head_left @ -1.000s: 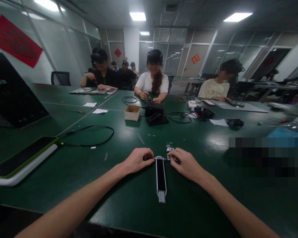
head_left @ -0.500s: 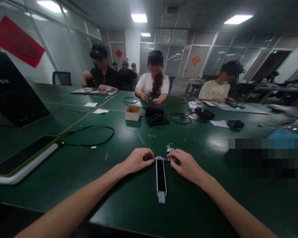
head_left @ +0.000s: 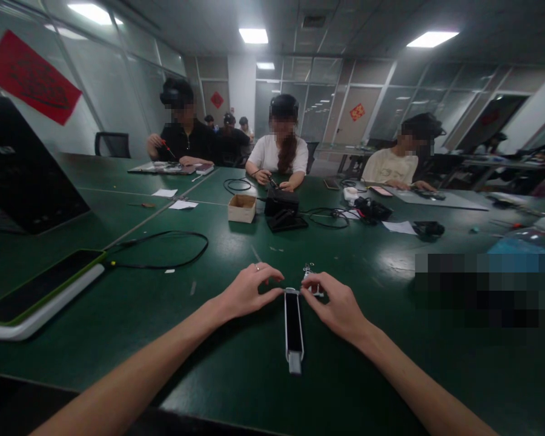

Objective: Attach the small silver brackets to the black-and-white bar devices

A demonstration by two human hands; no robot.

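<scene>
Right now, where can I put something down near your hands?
There's bare green table right of the right hand, and more between the left hand and the black cable. It's crowded between the hands, around the black-and-silver bar and small metal piece, and farther off by the cardboard box.

Green workbench [head_left: 345, 387] | black cable [head_left: 163, 265] looped left | open cardboard box [head_left: 242, 209] mid-table | co-worker [head_left: 279, 154] in white shirt beyond

The strip [head_left: 293, 327] before you was smooth, silvery metal around a matt black inset, the small fitting [head_left: 309, 274] was shiny metal, and your bench [head_left: 236, 369] looked glossy green.
</scene>
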